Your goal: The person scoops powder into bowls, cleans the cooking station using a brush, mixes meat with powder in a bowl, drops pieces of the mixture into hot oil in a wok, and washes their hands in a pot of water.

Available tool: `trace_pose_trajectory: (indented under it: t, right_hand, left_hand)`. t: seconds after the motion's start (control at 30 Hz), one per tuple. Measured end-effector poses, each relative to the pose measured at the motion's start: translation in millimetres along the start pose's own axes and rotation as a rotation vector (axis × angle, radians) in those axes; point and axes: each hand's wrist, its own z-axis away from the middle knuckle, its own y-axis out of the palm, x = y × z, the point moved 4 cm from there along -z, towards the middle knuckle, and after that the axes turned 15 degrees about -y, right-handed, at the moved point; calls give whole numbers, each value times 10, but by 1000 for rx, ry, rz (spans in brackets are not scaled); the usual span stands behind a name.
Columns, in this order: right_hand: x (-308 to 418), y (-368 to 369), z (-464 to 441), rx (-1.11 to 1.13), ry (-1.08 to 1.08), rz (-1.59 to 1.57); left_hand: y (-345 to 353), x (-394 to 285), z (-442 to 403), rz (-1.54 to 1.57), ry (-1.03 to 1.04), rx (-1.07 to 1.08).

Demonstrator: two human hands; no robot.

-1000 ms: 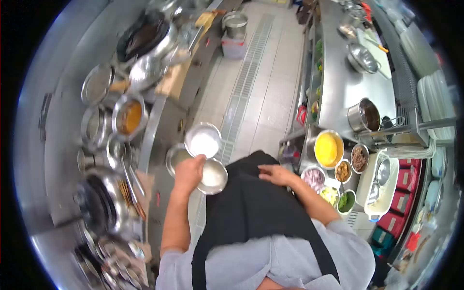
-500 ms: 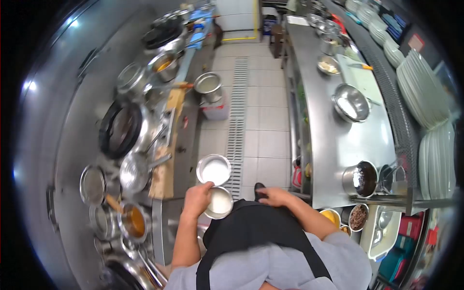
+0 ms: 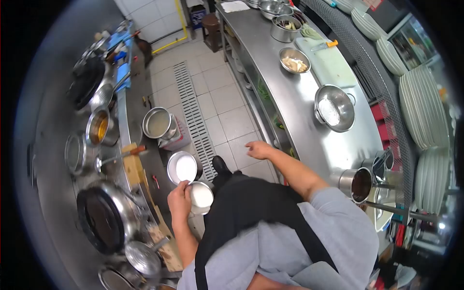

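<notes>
My left hand (image 3: 180,197) is closed where the rims of two round metal pots meet, the fingers hooked over the edge. The farther pot (image 3: 172,163) and the nearer pot (image 3: 207,209) both have something white inside. They sit side by side, touching or nearly so, in front of the black apron. How the fingers grip each rim is partly hidden. My right hand (image 3: 260,150) hangs over the floor beside the steel counter, holding nothing, its fingers loosely bent and apart.
A tall pot (image 3: 159,123) of cloudy liquid stands on a box at the left. Woks (image 3: 102,220) and pans line the stove. The right counter (image 3: 280,96) bears a colander (image 3: 334,107), a bowl (image 3: 294,61) and a cutting board (image 3: 338,72) with a knife (image 3: 325,46).
I have moved forward along the aisle, and the view has turned right. Both pots have travelled with my left hand, closer to the tall pot. My right hand has swung forward.
</notes>
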Motion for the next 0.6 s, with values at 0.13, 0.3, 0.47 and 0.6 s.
trace_pose_trajectory:
  t: [0.13, 0.3, 0.47, 0.6]
  right_hand:
    - [-2183, 947, 55, 402, 109, 432]
    - [-1588, 405, 782, 381, 356, 271]
    - [-1802, 419, 278, 430, 345, 66]
    - [-2180, -384, -1133, 361, 406, -93]
  left_hand:
    - [-225, -322, -1356, 1, 159, 52]
    - [-479, -997, -2815, -85, 313, 86]
    - [-468, -1402, -4105, -12, 318, 139]
    - [-421, -1587, -5037, -12, 232, 114]
